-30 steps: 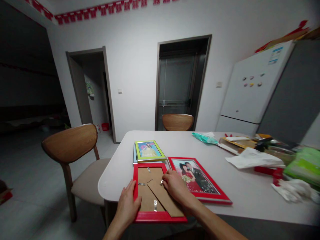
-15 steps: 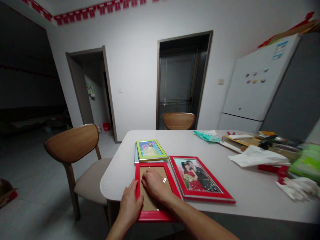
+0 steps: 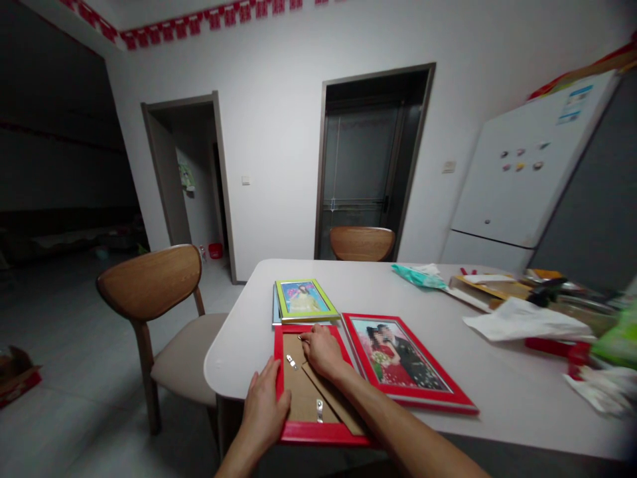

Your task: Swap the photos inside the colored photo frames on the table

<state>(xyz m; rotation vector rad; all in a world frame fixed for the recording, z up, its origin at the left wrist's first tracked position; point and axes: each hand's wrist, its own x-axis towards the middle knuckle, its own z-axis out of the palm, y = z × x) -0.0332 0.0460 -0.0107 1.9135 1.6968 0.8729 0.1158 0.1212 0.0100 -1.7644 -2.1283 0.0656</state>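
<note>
A red picture frame (image 3: 318, 431) lies face down at the table's near edge, its brown backing board (image 3: 300, 392) upward. My left hand (image 3: 266, 401) grips the frame's left side, with its thumb over the board's edge. At the far end of the board, the bent fingers of my right hand (image 3: 322, 350) pinch a small metal clip (image 3: 301, 337). Another metal clip (image 3: 291, 362) sits left of that hand, and a metal piece (image 3: 319, 410) lies near the lower edge. A brown stand flap (image 3: 331, 395) runs slanting under my right wrist, which hides part of it.
Beside the frame lies a red-framed couple photo (image 3: 403, 358). A yellow-green framed photo (image 3: 306, 300) rests on a pale blue frame (image 3: 276, 312) beyond it. White paper (image 3: 527, 318), a teal wrapper (image 3: 421, 276) and packaging clutter the table's right. A wooden chair (image 3: 159, 282) stands left.
My right hand has shifted right across the backing board, uncovering the left clip and the stand flap. My left hand stays on the frame's side. The whole view has turned slightly left.
</note>
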